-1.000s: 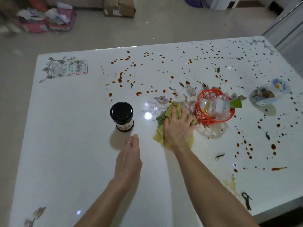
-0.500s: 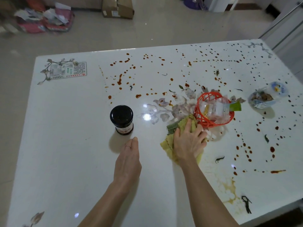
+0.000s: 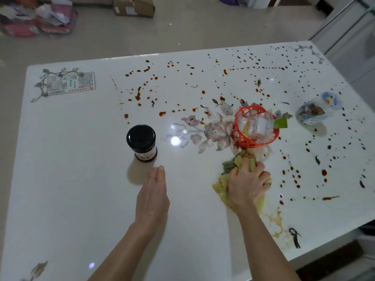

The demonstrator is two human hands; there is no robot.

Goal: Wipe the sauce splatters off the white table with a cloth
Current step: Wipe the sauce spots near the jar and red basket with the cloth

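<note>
The white table (image 3: 71, 179) carries red-brown sauce splatters (image 3: 140, 92) across its far half and right side, plus a yellowish smear (image 3: 274, 222) near the front right edge. My right hand (image 3: 248, 184) presses a crumpled yellow-green cloth (image 3: 222, 185) onto the table just in front of the orange basket; its fingers curl a little over the cloth. My left hand (image 3: 153, 194) lies flat on the table with straight fingers, just in front of the dark jar, and holds nothing.
A black-lidded jar (image 3: 142, 141) stands left of centre. An orange basket (image 3: 253, 128) with small packets sits behind the cloth. A clear bag of snacks (image 3: 313, 112) lies at the right. A printed label (image 3: 70, 83) is at the far left corner. Boxes and bags lie on the floor beyond.
My right hand has dragged the cloth toward me and to the right, from the flower print to in front of the basket. My left hand has stayed put.
</note>
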